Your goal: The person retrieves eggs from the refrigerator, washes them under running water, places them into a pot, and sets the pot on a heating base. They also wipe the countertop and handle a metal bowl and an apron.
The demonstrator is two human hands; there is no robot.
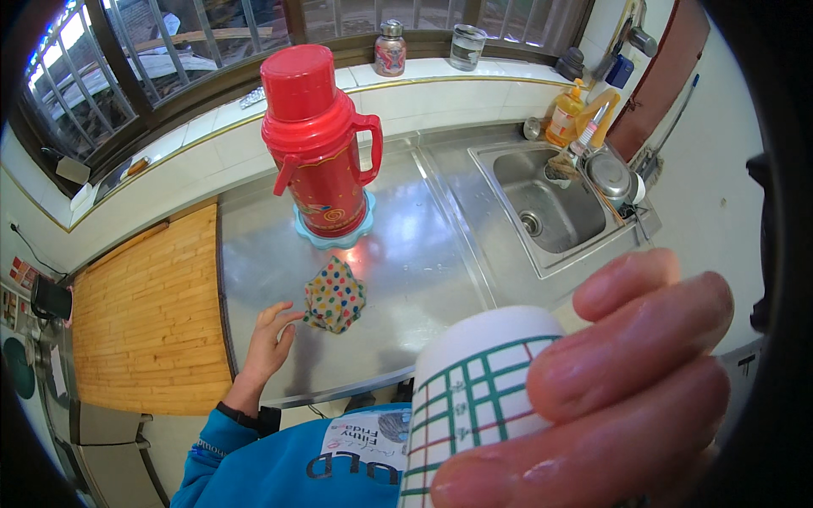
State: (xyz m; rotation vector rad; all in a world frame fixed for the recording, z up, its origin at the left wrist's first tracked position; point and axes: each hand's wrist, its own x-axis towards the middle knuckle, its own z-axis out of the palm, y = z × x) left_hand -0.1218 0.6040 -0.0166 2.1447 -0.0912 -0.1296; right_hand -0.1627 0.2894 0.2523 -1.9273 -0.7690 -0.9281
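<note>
Close to the camera, my right hand [610,381] is wrapped around a white cup [476,381] with a green and red checked pattern; its base faces away from me and its mouth is out of sight. Over the steel counter, my left hand [273,336] has its fingers apart. Its fingertips are at the left edge of a crumpled polka-dot cloth [335,295]; whether they touch it I cannot tell. Behind the cloth, a red thermos flask [317,159] with its cap on stands upright on a light-blue scalloped mat [305,236].
A bamboo board [152,317] covers the counter's left side. At right is a steel sink [552,197], with a soap pump bottle [564,117] and a metal lid [608,176] beside it. A patterned bottle [390,51] and a glass of water [467,47] stand on the windowsill.
</note>
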